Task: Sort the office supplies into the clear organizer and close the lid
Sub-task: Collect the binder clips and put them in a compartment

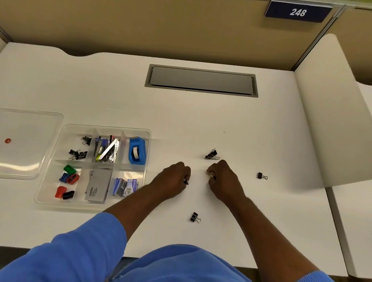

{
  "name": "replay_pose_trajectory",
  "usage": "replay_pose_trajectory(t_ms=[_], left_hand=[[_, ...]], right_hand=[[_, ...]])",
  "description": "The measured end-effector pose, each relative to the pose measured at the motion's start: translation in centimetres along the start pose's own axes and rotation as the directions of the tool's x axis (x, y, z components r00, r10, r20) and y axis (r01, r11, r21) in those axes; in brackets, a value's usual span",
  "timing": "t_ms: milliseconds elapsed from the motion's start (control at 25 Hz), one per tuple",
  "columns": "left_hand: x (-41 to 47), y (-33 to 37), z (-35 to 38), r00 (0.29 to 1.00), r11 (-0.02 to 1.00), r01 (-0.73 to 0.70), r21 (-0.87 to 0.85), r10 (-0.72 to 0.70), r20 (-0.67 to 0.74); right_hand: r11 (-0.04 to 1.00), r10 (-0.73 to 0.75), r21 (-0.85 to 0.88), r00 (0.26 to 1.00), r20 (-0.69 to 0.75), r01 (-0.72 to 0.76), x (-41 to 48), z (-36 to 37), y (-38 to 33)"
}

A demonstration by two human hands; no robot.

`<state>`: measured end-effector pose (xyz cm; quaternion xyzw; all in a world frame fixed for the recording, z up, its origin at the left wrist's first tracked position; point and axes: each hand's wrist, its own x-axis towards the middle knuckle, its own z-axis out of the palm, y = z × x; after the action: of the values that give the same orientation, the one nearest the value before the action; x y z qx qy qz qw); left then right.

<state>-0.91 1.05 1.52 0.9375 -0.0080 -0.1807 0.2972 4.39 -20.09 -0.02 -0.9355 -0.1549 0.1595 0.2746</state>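
We see both hands resting on the white tabletop [203,120] near the middle of the view. Our left hand [173,179] is curled closed, and a small dark tip pokes out past its fingers [186,173]; most of that object is hidden in the fist, so we cannot say what it is. Our right hand [224,181] is also curled shut, with something pale and tiny pinched at the fingertips, too small to name. Three black binder clips lie loose around the hands: one [212,154] at about 12 o'clock from the right hand and just beside it, one [262,176] at 3 o'clock and well apart, one [195,217] at 6 o'clock between the forearms. The clear organizer [49,183] sits at 9 o'clock from the left hand, open. Its far compartments hold more binder clips [77,154], a jumble of pens and thin items [107,149] we cannot separate, and a blue tape dispenser [137,151]; the near ones hold coloured sharpeners [69,177], a grey box [97,185] and small bluish packets [125,186] whose print is unreadable. The lid [23,145] lies flat just left of the organizer, cut off by the frame edge, with a red dot [7,140] on it.
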Motion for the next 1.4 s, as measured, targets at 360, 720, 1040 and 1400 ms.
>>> replay_pose_trajectory(t_ms=[360,720,1040,1400], left_hand=[[0.0,-0.2,-0.3,0.999,0.999,0.037,-0.038,-0.037,-0.005],[-0.3,-0.4,-0.2,1.0,1.0,0.002,-0.026,-0.001,0.019],[-0.3,0.4,-2.1,0.99,0.996,-0.041,-0.083,0.03,-0.136],[-1.6,-0.8,-7.8,0.909,0.975,-0.101,-0.199,0.009,-0.418]], right_hand=[[0.999,-0.031,0.036,0.994,-0.105,0.035,1.8,-1.7,-1.2],[0.999,-0.035,-0.022,0.999,-0.039,0.034,2.5,-0.9,-1.6],[0.997,-0.072,0.023,0.993,-0.091,0.074,1.9,-0.8,-2.5],[0.943,-0.283,0.126,0.941,-0.183,0.308,2.4,-0.6,-10.6]])
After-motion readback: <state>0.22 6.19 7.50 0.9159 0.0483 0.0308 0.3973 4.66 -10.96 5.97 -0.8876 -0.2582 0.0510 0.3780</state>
